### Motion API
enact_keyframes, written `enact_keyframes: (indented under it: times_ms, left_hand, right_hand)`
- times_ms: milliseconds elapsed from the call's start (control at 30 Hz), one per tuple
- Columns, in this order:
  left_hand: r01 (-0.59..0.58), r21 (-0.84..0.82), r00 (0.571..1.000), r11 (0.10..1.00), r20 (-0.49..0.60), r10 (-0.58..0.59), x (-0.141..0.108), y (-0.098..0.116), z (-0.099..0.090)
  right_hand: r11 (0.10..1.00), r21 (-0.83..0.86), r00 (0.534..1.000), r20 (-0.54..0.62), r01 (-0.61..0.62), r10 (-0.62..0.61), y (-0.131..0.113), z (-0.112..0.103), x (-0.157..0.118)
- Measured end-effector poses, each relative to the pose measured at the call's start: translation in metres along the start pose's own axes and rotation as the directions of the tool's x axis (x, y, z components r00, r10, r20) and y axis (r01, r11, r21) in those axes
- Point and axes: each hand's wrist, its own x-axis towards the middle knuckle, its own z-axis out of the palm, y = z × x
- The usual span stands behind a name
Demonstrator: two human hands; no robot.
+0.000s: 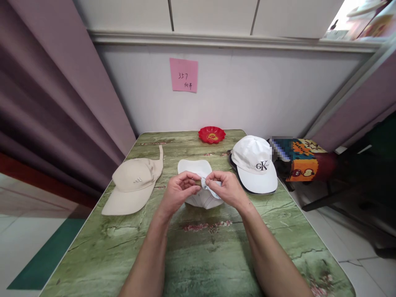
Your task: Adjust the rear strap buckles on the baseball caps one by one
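Note:
In the middle of the table a pale white baseball cap (202, 202) lies with its brim pointing away from me. My left hand (182, 187) pinches the cap's back strap from the left, thumb and fingertips together. From the other side my right hand (227, 187) grips the same strap, its fingertips close to the left ones. The strap's fastening is partly hidden by my fingers. To the left lies a beige cap (134, 179) with its strap undone and sticking up. On the right, a white cap with dark letters (255, 165) rests on a dark cap (232, 161), mostly covered.
A red scalloped dish (212, 135) stands at the back of the green wood-patterned table (198, 255). Behind it rises a white wall with a pink note (183, 75). Purple curtains (62, 82) hang at the left, and a stool with a colourful cloth (305, 159) is beyond the right edge.

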Motion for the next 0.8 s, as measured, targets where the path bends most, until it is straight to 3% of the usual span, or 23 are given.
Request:
enact_keyframes:
  times_ms: [367,800]
  left_hand:
    - [-0.054,0.11,0.998,0.992,0.05,0.049,-0.0021,0.0017,-0.0005]
    - [-0.05,0.105,0.996,0.993,0.076,0.042,-0.0031,0.0035,-0.0001]
  right_hand:
    - [0.999,-0.035,1.0,-0.009,0.004,-0.004,-0.0025,-0.0012,-0.0011]
    - [0.999,-0.006,0.999,-0.022,0.033,-0.033,-0.0039,0.0004,-0.0009]
